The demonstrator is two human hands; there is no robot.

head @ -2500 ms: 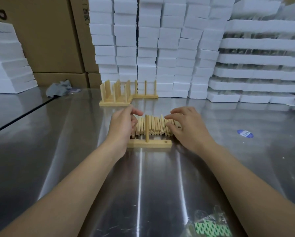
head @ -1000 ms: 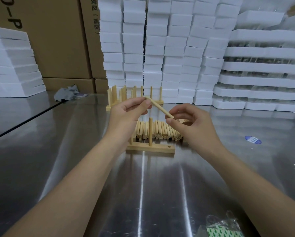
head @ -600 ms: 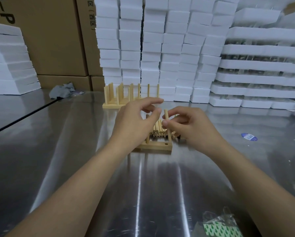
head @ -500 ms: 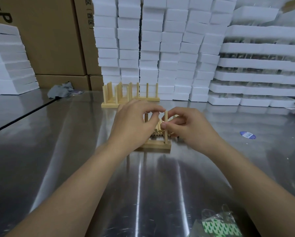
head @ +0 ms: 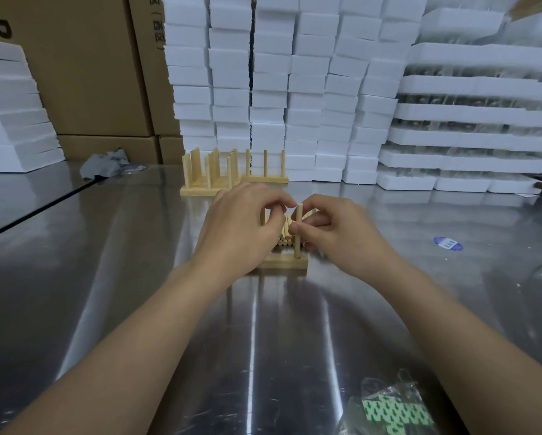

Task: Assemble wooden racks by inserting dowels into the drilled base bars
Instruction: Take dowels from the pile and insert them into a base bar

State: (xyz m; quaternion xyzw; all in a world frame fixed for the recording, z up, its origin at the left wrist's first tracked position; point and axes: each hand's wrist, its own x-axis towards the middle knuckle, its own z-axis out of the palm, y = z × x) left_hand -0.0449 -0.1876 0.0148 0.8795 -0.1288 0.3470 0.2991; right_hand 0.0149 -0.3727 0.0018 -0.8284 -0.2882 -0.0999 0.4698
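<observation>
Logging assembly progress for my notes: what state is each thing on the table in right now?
base bar, flat on the table.
right hand, pinching the end dowel.
end dowel, upright in base bar.
loose dowels, lying piled behind bar.
finished racks, standing, dowels upright.
left hand, fingers curled; grip unclear.
</observation>
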